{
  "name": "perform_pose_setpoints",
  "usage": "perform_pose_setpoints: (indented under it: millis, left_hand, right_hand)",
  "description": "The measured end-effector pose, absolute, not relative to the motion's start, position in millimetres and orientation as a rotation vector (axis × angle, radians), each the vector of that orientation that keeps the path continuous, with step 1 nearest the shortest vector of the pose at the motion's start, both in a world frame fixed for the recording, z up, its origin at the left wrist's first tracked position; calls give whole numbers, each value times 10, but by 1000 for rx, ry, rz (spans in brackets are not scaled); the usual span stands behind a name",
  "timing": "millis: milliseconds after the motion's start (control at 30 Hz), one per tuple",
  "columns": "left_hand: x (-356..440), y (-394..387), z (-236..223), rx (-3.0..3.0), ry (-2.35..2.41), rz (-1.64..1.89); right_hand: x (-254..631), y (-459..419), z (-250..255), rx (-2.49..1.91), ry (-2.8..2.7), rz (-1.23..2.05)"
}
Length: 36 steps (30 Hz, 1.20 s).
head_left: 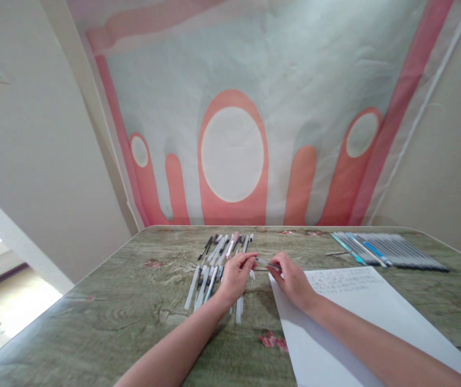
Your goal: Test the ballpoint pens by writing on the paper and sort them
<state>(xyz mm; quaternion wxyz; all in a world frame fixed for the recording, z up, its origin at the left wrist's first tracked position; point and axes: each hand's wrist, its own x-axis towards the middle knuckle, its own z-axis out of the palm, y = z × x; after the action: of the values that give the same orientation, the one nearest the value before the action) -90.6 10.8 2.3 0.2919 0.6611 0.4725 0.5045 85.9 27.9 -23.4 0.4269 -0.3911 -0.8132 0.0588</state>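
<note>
Between my two hands, above the table, is a slim pen (266, 263) with a clear body and a dark part toward the right. My left hand (236, 273) is closed in a pinch on its left end. The fingers of my right hand (291, 277) close on its right end; whether a cap is there I cannot make out. Under and beside my left hand lie several loose pens (198, 287), mostly clear or white with some dark ones. My right forearm crosses a white sheet of paper (335, 328) that bears rows of small handwriting near its top.
A neat row of pens (399, 251), mostly clear with dark tips and a few blue ones, lies at the back right. The wood-patterned table (125, 322) reaches to a wall hanging (286, 70) with pink and orange shapes.
</note>
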Motion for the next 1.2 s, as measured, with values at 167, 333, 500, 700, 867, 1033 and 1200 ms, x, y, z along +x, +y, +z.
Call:
perform_pose_setpoints:
  millis: [167, 333, 500, 700, 867, 1033, 1200]
  left_hand:
    - [-909, 102, 40, 1736, 1458, 1310]
    - [-918, 84, 58, 1836, 1548, 1229]
    - [-913, 99, 54, 1863, 1536, 1226]
    - [-922, 123, 28, 1912, 1532, 1221]
    - [-923, 106, 42, 2025, 1563, 1196]
    - [-913, 72, 58, 2092, 1556, 1235]
    - [-910, 53, 61, 2124, 1548, 1250]
  right_hand:
    - [858, 303, -265, -942, -2039, 131]
    - [849, 294, -260, -893, -2058, 91]
    - [857, 294, -235, -867, -2079, 41]
    - [869, 297, -228, -864, -2093, 8]
    - [867, 309, -239, -894, -2099, 16]
    - [859, 310, -232, -925, -2111, 5]
    - [858, 297, -214, -916, -2128, 7]
